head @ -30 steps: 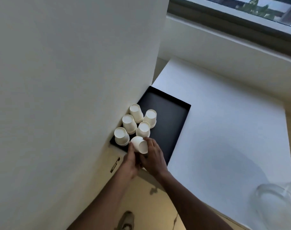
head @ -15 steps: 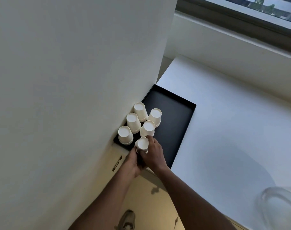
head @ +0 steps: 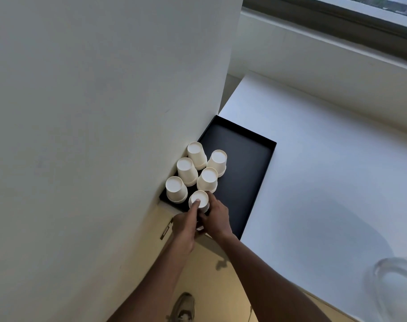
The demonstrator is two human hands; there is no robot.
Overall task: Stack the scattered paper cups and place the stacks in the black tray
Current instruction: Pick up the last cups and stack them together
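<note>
A black tray (head: pixel 246 163) lies on the white table against the wall. Several upside-down stacks of white paper cups (head: pixel 208 176) stand in its left part. The nearest stack (head: pixel 201 197) stands upright at the tray's front edge. My left hand (head: pixel 185 225) has a fingertip pressed on that stack's top. My right hand (head: pixel 217 217) wraps around its right side. The lower part of this stack is hidden by my fingers.
A large white wall panel (head: pixel 105 112) rises directly left of the tray. The white table (head: pixel 325 182) stretches to the right toward a window ledge (head: pixel 337 54). A clear glass object (head: pixel 395 289) sits at the lower right. My shoe (head: pixel 181 307) shows on the floor below.
The stack in my hands went from tilted to upright at the tray's front edge. My left finger moved onto its top. The camera view shifted slightly.
</note>
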